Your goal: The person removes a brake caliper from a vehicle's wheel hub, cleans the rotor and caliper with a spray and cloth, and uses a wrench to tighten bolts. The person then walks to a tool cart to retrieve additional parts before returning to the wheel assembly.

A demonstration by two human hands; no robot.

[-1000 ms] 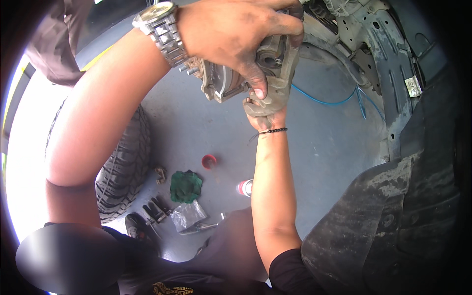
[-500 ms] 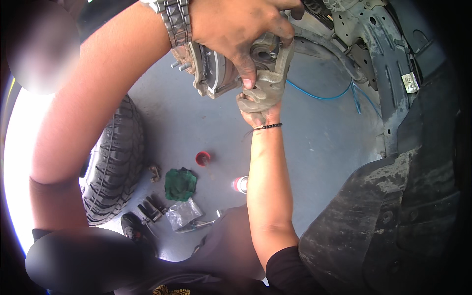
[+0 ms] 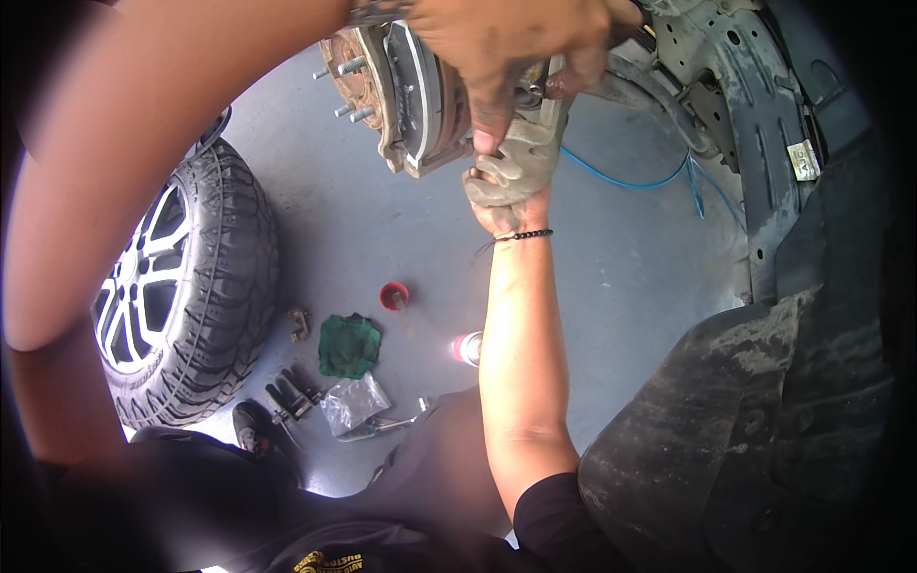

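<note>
Both hands clamped on brake caliper (image 3: pixel 521 153): left hand (image 3: pixel 506 48) gripping from above, right hand (image 3: pixel 501 196) pushing up from below, beside brake disc (image 3: pixel 425 95) and rusty hub (image 3: pixel 358 86). Below the hands on the floor (image 3: pixel 401 220): green rag (image 3: pixel 349 344), red cap (image 3: pixel 394 296), tools (image 3: pixel 291 396); removed wheel (image 3: pixel 186 291) lying off to the left.

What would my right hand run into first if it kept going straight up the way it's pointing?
Most likely nothing new: the right hand already grips the brake caliper, with the left hand just beyond. Depth is hard to judge here.
</note>
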